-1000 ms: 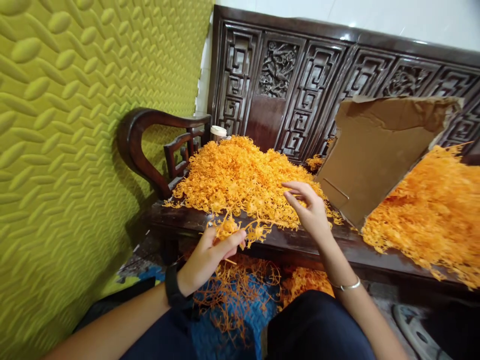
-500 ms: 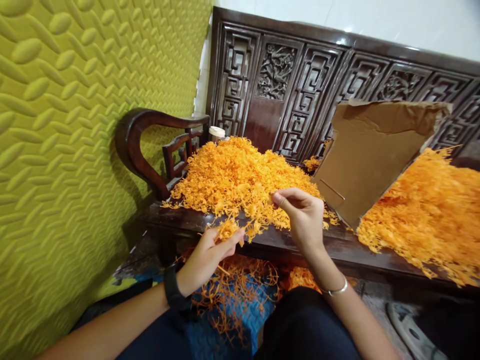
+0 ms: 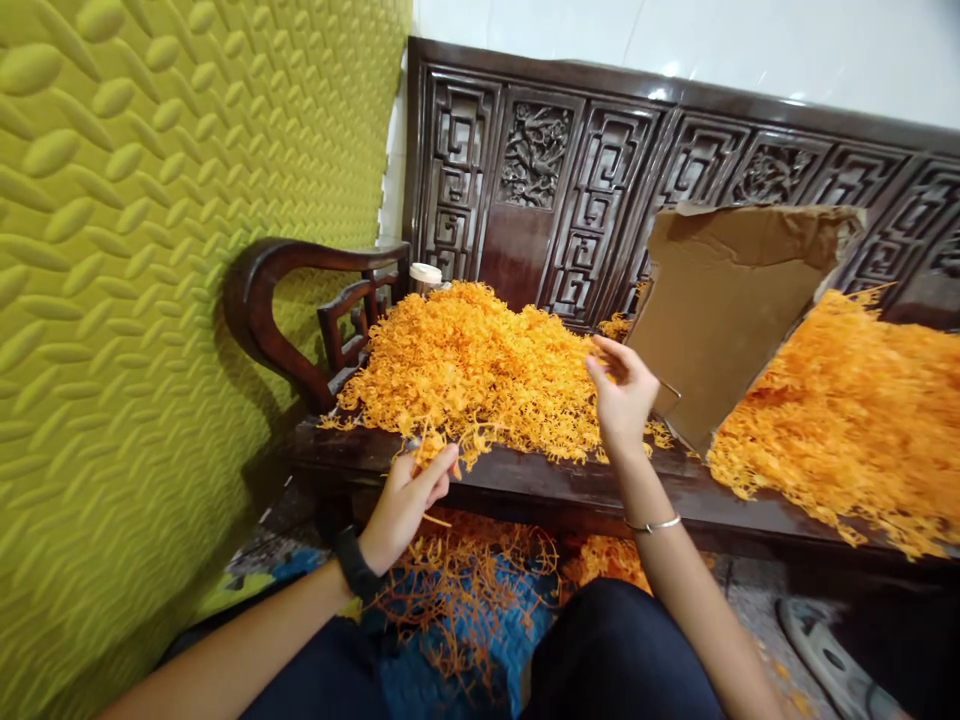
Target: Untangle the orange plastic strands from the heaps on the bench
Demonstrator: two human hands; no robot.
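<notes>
My left hand (image 3: pixel 403 508) is closed on a small bunch of thin, branched orange plastic pieces (image 3: pixel 476 440), just in front of the bench seat's edge. A loose strand pokes out below the fingers. My right hand (image 3: pixel 627 398) is raised at the right side of a heap of similar orange pieces (image 3: pixel 465 350). Its thumb and fingertips stand apart, and I see nothing between them. The heap lies on the dark wooden bench (image 3: pixel 525 472), against its carved back.
A brown cardboard sheet (image 3: pixel 727 310) stands upright on the bench, between the first heap and a second orange heap (image 3: pixel 847 420). A white-lidded jar (image 3: pixel 426 274) sits behind the left heap. Thin orange strands (image 3: pixel 465 600) lie on blue sheeting below. A curved armrest (image 3: pixel 259 290) borders the left.
My right hand has moved right and up, away from the bunch, and its fingers have parted. My left hand has shifted slightly left, still holding the pieces. The view has tilted a little.
</notes>
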